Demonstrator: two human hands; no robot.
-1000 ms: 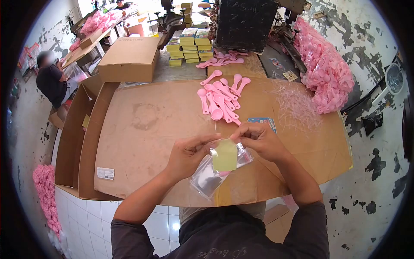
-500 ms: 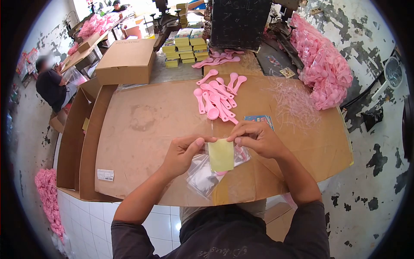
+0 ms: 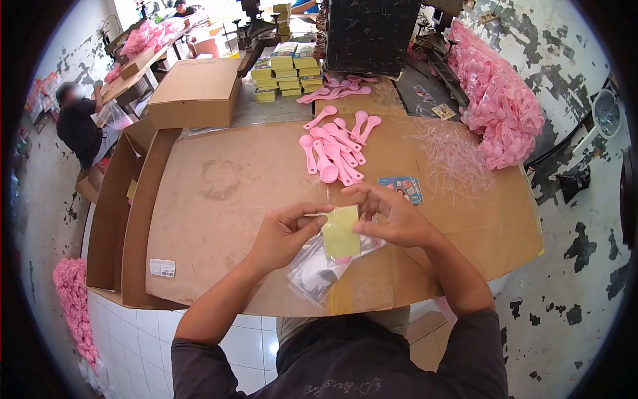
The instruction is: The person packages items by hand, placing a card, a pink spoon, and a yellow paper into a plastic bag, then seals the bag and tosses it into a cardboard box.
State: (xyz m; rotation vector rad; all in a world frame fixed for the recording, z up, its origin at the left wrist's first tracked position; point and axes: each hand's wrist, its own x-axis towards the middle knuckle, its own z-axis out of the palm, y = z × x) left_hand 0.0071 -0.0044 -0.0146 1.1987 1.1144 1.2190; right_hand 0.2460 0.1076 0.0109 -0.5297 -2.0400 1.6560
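A yellow card in a clear bag is held upright at the front middle of the cardboard sheet. My left hand pinches its left upper edge between thumb and fingers. Beside the right edge is my right hand, its thumb near the card and its index finger raised apart. Clear plastic bags lie beneath, with something pink showing at the card's lower end. Pink spoons are heaped beyond the hands, and printed cards lie behind my right hand.
An open carton runs along the left edge, with a closed box behind it. Stacks of cards stand at the back. Pink spoons in plastic and shredded strands are at right. A person sits far left.
The card has risen slightly. My right hand's index finger has lifted off its top edge, and the hand has shifted a little left, uncovering more of the printed cards.
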